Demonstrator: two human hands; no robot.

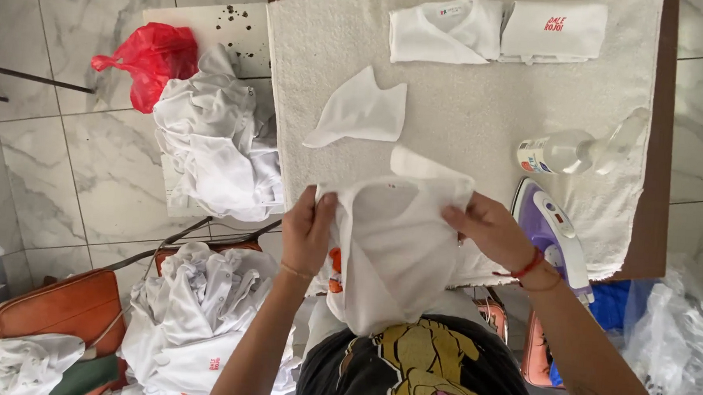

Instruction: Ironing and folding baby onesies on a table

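Observation:
My left hand (310, 229) and my right hand (489, 229) each pinch an upper corner of a small white garment (393, 254), holding it up over the near edge of the towel-covered table (473, 115). The garment hangs down against my dark shirt. A loose white cloth piece (362, 112) lies on the towel just beyond my hands. Two folded white garments (495, 30) lie side by side at the far end of the towel.
A purple and white iron (553, 236) stands at my right wrist, with a clear spray bottle (577, 149) beyond it. Piles of white clothes (215, 143) lie on a stand at left and on an orange chair (63, 305). A red plastic bag (149, 55) sits far left.

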